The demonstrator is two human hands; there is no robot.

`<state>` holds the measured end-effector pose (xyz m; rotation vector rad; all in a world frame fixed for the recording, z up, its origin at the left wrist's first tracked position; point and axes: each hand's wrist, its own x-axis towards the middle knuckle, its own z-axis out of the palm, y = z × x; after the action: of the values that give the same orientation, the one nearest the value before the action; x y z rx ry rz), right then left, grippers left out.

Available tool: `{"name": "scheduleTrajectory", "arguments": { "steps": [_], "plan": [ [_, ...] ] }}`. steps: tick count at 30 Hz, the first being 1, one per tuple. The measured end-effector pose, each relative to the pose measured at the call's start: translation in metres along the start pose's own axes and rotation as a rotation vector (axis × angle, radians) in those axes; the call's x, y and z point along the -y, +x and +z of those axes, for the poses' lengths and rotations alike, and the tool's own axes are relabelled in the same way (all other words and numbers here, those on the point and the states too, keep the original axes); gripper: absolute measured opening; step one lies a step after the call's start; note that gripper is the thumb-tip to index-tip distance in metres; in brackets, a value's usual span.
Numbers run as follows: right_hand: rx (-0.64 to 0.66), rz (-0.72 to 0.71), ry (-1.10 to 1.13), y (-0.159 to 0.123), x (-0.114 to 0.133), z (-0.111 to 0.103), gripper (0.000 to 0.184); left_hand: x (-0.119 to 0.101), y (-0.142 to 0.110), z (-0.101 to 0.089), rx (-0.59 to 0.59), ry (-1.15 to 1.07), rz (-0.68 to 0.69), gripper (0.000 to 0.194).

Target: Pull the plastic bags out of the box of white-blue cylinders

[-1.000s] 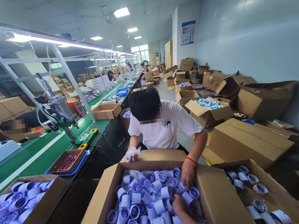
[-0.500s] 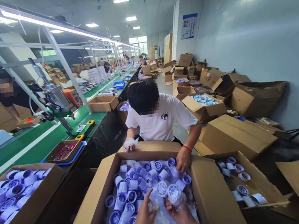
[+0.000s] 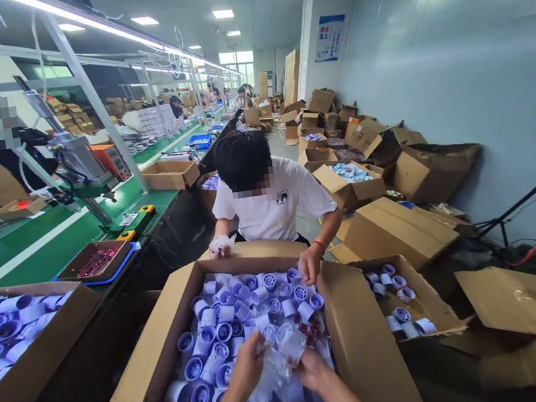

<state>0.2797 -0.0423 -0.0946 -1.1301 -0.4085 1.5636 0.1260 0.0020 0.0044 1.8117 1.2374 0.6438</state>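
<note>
I have the left hand (image 3: 250, 356) pinched on a clear bag (image 3: 272, 375) and the right hand (image 3: 311, 368) curled round a pale cup (image 3: 290, 341), lavender cups (image 3: 194, 368) below both.

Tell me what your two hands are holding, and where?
The right hand holds a plastic-wrapped pale part by its near side. The left hand pinches clear plastic, exact spot unclear.

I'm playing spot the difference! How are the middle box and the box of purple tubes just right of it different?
The middle box is crowded with purple tubes; the right box has far fewer, with bare cardboard showing. Clear plastic lies among the middle box's tubes; I see none in the right box. Both are open cardboard boxes.
</note>
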Motion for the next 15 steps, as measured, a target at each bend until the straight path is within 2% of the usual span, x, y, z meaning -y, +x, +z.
{"name": "scheduleTrajectory", "arguments": {
  "steps": [4,7,9,11,15],
  "plan": [
    [-0.002,0.057,0.042,0.002,0.012,0.007,0.035,0.003,-0.002,0.009,-0.067,-0.059,-0.051,0.012],
    [-0.004,0.064,0.009,0.002,0.018,0.015,0.032,-0.001,-0.001,0.011,0.01,-0.134,-0.059,0.027],
    [-0.009,0.084,-0.052,0.001,0.019,0.018,0.029,-0.002,0.001,0.01,0.046,-0.186,-0.099,0.02],
    [-0.032,0.116,-0.134,0.002,0.019,0.015,0.025,-0.001,0.006,0.007,0.024,-0.218,-0.175,0.012],
    [-0.17,0.166,-0.358,0.02,0.026,0.0,0.014,0.006,0.02,-0.011,-0.071,-0.264,-0.301,0.031]
  ]
}}
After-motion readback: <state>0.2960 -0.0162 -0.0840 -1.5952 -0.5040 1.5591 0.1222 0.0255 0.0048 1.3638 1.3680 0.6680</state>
